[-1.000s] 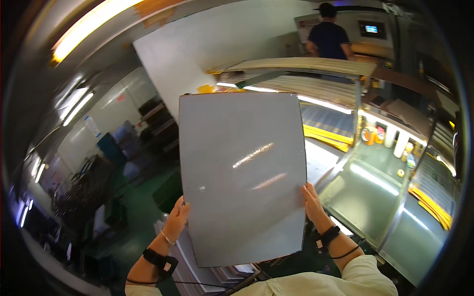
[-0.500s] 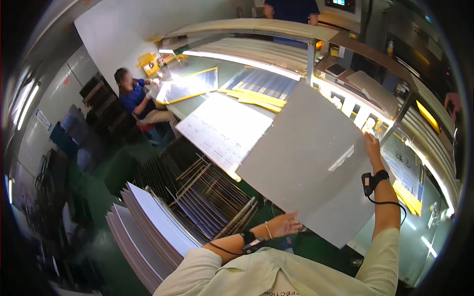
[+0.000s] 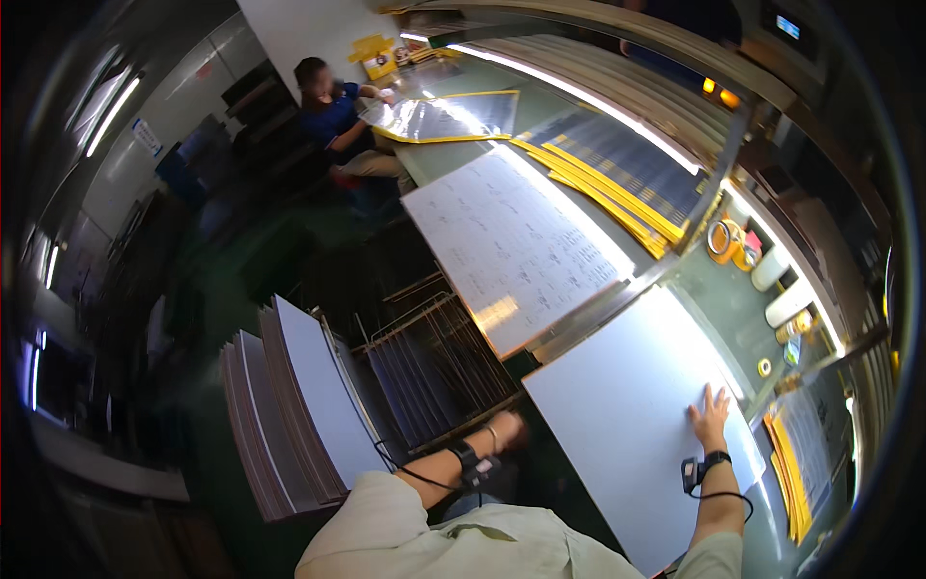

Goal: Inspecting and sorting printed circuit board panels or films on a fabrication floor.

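Note:
A large white board (image 3: 617,415) lies flat on the workbench in front of me, its near-left edge reaching out past the bench. My right hand (image 3: 711,417) rests on its right part with fingers spread, gripping nothing. To the left of the board, my left hand (image 3: 509,430) hangs over the gap beside a wire rack (image 3: 439,362). Motion smears its fingers, and no held thing shows. Beyond the white board is another board covered in handwriting (image 3: 521,232), also flat on the bench.
Several upright boards (image 3: 318,386) lean at my left. Yellow-edged dark sheets (image 3: 617,164) lie beyond the bench post, more (image 3: 796,473) at right. Tape rolls (image 3: 721,239) and white cylinders (image 3: 772,268) stand under the lit shelf. A seated co-worker (image 3: 338,121) handles a yellow-framed sheet (image 3: 449,116).
The board, earlier tilted up in my right hand, now lies flat on the bench. My right hand has opened onto its surface. My left hand has drawn back leftward, and the view has turned.

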The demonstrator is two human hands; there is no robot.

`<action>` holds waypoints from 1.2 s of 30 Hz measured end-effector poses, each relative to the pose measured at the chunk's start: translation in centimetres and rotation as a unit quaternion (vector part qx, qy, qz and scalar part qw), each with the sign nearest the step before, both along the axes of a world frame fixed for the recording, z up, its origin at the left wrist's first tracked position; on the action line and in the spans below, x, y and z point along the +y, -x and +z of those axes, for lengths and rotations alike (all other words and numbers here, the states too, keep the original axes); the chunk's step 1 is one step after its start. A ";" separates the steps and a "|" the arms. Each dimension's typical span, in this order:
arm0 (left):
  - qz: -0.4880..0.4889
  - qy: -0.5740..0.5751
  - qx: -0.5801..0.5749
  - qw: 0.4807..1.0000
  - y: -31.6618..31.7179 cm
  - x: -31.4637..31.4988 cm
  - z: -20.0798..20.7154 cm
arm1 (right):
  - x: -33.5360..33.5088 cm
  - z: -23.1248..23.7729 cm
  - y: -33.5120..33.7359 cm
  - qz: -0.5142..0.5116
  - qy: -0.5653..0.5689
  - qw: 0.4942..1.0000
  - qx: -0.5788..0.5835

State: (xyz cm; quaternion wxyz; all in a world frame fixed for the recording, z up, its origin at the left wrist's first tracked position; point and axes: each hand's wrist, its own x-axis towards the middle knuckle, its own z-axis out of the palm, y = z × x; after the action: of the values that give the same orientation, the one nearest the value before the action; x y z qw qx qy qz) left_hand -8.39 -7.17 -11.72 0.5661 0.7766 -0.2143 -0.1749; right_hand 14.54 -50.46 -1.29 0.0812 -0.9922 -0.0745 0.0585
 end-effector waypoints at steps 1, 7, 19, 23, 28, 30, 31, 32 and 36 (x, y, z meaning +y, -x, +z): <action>0.322 0.158 0.186 0.915 -2.2 2.8 2.5 | -0.8 -0.5 0.3 0.003 0.002 1.000 0.001; 0.543 0.471 0.310 0.623 -11.2 14.2 8.8 | 2.1 2.6 -2.6 0.025 0.052 0.998 0.032; 0.526 0.549 0.270 0.591 -11.3 13.3 6.2 | 41.1 4.7 9.1 0.446 -0.104 0.888 -0.047; 0.490 0.562 0.295 0.597 -9.7 14.9 6.3 | 42.4 4.1 9.8 0.483 -0.083 0.871 -0.026; 0.424 0.657 0.300 0.547 -10.1 15.4 7.9 | 43.0 2.7 10.3 0.504 -0.054 0.859 -0.077; 0.420 0.658 0.297 0.550 -10.3 15.2 9.4 | 42.8 1.7 10.6 0.507 -0.028 0.854 -0.116; 0.418 0.659 0.288 0.555 -10.2 15.2 10.0 | 42.6 1.9 10.7 0.521 -0.024 0.843 -0.128; 0.418 0.659 0.290 0.554 -10.2 15.1 10.3 | 42.6 2.1 10.8 0.535 -0.021 0.833 -0.140; 0.436 0.639 0.295 0.561 -10.2 15.0 9.5 | 42.0 2.0 9.6 0.559 -0.038 0.813 -0.157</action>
State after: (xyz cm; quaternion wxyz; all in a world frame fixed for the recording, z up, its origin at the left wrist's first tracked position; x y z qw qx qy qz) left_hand 1.80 7.88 -2.24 0.9531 0.1161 0.2737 0.0570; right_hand 4.91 -8.42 0.71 0.0590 -0.7715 -0.6301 -0.0655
